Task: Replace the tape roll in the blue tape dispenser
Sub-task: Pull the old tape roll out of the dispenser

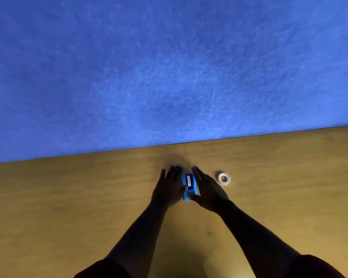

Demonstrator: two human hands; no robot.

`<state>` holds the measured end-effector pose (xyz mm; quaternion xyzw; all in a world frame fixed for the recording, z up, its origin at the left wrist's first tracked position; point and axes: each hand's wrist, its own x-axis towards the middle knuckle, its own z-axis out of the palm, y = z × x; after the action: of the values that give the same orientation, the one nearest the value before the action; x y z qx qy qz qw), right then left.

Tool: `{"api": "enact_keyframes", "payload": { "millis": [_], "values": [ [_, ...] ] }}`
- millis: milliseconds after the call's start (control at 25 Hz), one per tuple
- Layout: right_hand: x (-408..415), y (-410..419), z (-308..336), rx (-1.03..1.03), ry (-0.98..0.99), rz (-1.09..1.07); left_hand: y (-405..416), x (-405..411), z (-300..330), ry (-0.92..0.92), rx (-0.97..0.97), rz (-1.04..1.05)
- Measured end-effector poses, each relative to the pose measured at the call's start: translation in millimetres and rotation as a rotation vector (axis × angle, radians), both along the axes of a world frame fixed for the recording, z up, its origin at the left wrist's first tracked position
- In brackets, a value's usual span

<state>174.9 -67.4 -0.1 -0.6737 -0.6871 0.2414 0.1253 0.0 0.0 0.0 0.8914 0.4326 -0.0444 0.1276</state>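
Between my two hands, near the middle of the wooden bench (88, 197), sits the blue dispenser (189, 186), lying lengthwise away from me with a white strip showing along its top. My left hand (168, 187) presses flat against its left side, fingers straight and spread, pointing toward the far edge. My right hand (207, 189) is just as open on the other side, fingers stretched forward and the thumb curled across the near end of the dispenser; it touches the blue body but I cannot tell whether it truly grips it, since the picture is dim and blurred there. Neither hand is closed round anything. Just beyond my right hand, apart from it and from the dispenser, a white tape roll (224, 178) lies flat on the bench with its hole facing up. Both forearms reach in from the bottom, dark sleeves at the elbows. Past the bench's far edge spreads blue carpet (169, 67).
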Motion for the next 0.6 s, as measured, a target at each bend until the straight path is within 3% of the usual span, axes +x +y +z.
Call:
{"api": "enact_keyframes", "payload": {
  "millis": [600],
  "values": [
    [6.0,8.6,-22.2,-0.114,0.019,-0.019,16.7,15.6,-17.3,-0.079,-0.064,0.006]
  ]
}}
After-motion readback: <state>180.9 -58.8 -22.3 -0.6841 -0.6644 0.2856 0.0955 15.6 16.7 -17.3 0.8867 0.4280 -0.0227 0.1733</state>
